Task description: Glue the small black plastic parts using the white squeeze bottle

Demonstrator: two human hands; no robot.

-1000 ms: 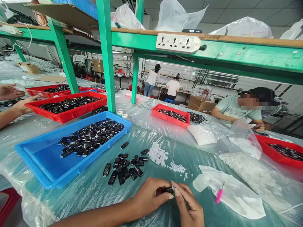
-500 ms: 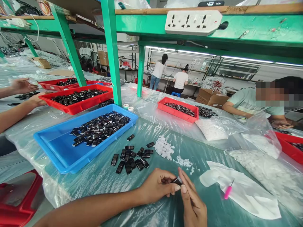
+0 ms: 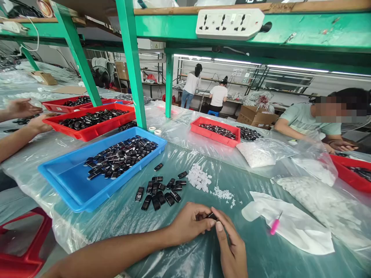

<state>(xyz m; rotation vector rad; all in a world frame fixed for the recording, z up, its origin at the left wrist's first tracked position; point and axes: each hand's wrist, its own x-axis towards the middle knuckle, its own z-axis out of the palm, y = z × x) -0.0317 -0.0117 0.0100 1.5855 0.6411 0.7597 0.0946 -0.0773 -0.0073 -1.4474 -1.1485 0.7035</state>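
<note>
Between my hands is a small glossy black casing (image 3: 212, 216), mostly covered by fingers. My left hand (image 3: 191, 224) is closed on it, pinching it between thumb and curled fingers. The fingertips and thumb of my right hand (image 3: 232, 241) close on its other end. Just beyond my hands lies a loose group of similar black casings (image 3: 158, 193). To its right are a heap of white plastic pieces (image 3: 198, 177) and a smaller pile of tiny white bits (image 3: 222, 193).
A blue tray (image 3: 62, 189) of black casings stands at left, red trays (image 3: 87, 133) behind it. At right, a pink-handled tool (image 3: 274, 226) lies on a white sheet (image 3: 307, 235) beside bags of white pieces (image 3: 321, 200). A green post (image 3: 130, 61) rises mid-table. Co-workers sit left and right.
My fingers have closed further over the black casing, and its pale end no longer shows. My right hand has shifted slightly up and left. The whole view has moved a little.
</note>
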